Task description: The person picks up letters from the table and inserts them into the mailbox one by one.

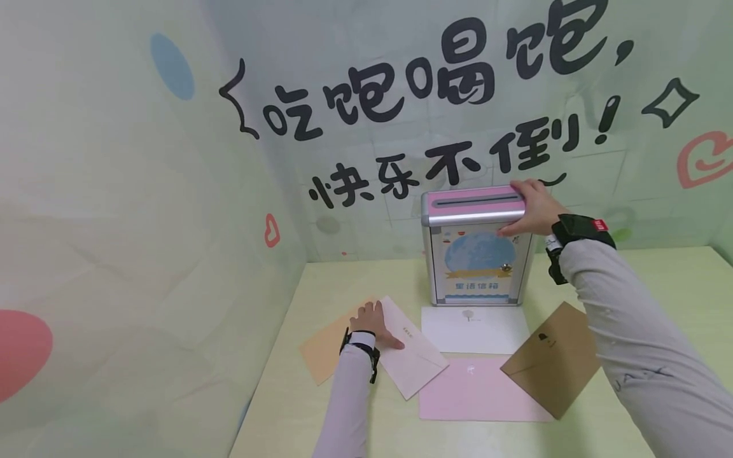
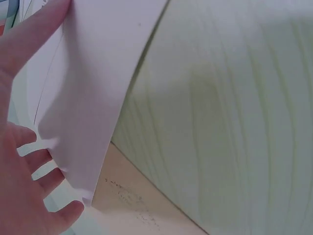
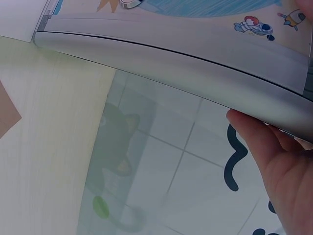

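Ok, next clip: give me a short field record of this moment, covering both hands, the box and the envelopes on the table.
left hand: lifts an edge of the pale pink envelope, fingers under it
right hand: grips the top right corner of the mailbox
mailbox: upright at the back of the table, slot on its pink top
other envelopes: orange envelope, white envelope, pink envelope, brown envelope, all flat
backdrop: printed wall with black lettering

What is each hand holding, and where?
Right hand grips the mailbox at its top right corner; left hand lifts the pale envelope by its edge.
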A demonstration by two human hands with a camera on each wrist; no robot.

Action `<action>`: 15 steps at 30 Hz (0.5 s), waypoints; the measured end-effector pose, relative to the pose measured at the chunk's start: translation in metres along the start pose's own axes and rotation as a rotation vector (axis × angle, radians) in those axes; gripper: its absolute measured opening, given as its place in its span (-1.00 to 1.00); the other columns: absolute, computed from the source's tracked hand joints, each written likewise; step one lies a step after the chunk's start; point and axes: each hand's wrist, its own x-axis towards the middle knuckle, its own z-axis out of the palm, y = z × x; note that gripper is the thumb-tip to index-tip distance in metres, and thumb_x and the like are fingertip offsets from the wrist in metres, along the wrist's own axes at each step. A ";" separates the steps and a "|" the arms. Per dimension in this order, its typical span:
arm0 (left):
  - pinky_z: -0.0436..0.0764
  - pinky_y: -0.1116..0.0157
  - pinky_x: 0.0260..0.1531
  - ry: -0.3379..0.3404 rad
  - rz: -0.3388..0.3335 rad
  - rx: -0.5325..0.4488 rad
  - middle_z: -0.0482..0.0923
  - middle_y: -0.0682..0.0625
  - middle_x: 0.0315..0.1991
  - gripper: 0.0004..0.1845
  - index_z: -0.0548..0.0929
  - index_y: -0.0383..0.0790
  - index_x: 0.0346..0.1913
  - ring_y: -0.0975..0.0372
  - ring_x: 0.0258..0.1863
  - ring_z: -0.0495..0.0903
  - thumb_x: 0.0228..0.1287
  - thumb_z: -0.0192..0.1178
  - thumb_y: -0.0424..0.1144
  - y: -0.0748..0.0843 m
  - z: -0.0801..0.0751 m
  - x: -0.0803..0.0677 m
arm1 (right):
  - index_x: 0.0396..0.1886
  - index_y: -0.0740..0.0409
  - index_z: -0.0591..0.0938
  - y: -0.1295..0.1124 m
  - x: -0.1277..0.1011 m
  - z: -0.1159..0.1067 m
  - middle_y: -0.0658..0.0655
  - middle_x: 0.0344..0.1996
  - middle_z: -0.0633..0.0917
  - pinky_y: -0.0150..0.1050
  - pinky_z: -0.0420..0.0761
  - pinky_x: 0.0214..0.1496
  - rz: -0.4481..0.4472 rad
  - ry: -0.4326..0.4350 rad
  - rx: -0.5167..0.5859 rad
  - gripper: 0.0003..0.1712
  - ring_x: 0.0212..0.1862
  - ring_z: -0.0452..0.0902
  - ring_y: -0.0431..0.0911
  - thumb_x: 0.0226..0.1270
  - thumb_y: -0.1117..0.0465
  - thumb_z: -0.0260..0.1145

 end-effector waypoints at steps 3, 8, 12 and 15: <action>0.39 -0.06 -0.05 0.017 -0.017 0.046 0.22 -0.17 0.23 0.37 0.18 -0.17 0.33 -0.03 0.15 0.25 -0.73 0.38 0.45 -0.002 0.002 0.003 | 0.35 0.35 -0.01 0.000 0.000 0.000 0.46 0.26 -0.04 0.24 0.23 0.10 -0.002 -0.001 0.003 0.20 0.09 0.10 0.32 -0.19 0.09 0.51; 0.41 -0.04 -0.08 0.026 -0.020 0.070 0.21 -0.21 0.20 0.38 0.18 -0.19 0.34 -0.03 0.13 0.24 -0.74 0.41 0.43 -0.004 -0.005 0.004 | 0.35 0.34 -0.01 0.000 0.001 0.000 0.46 0.26 -0.04 0.24 0.23 0.10 -0.001 -0.001 0.001 0.20 0.09 0.10 0.31 -0.20 0.09 0.51; 0.42 -0.07 -0.11 0.031 -0.013 0.021 0.23 -0.22 0.16 0.09 0.29 -0.24 0.26 -0.04 0.11 0.25 -0.42 0.47 0.20 -0.007 -0.020 0.002 | 0.35 0.34 -0.01 0.001 0.001 0.000 0.47 0.25 -0.03 0.24 0.23 0.09 -0.006 0.000 -0.002 0.22 0.08 0.10 0.32 -0.20 0.06 0.52; 0.43 -0.08 -0.15 0.036 -0.009 -0.026 0.29 -0.22 0.09 -0.28 0.40 -0.25 0.14 -0.04 0.06 0.29 -0.11 0.41 -0.05 -0.011 -0.028 0.001 | 0.35 0.34 -0.01 0.003 0.002 0.001 0.46 0.24 -0.02 0.24 0.24 0.09 -0.006 0.001 0.000 0.22 0.08 0.10 0.31 -0.21 0.06 0.52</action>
